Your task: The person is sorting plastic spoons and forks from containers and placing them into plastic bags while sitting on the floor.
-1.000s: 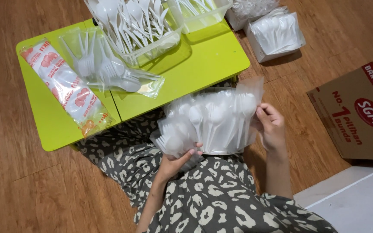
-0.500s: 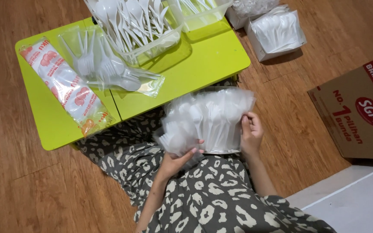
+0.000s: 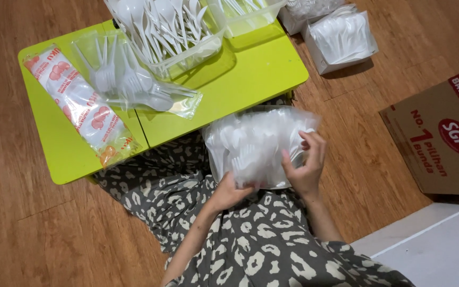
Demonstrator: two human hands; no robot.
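A clear plastic bag full of white plastic spoons (image 3: 256, 143) rests on my lap, just below the edge of the lime green table (image 3: 251, 79). My left hand (image 3: 229, 192) grips the bag's lower edge from underneath. My right hand (image 3: 305, 165) lies over the bag's right side, fingers curled on the plastic. Both hands hold the same bag.
On the table lie a flat clear bag of white forks (image 3: 134, 85), a long red-and-white printed packet (image 3: 81, 109) and a clear tub of loose white cutlery (image 3: 171, 26). Bagged cutlery (image 3: 343, 37) sits on the wooden floor at the upper right. A brown cardboard box (image 3: 442, 138) stands right.
My right hand slid from the bag's upper right corner down onto its right side. The bag's top has been flattened and lowered a little on my lap.
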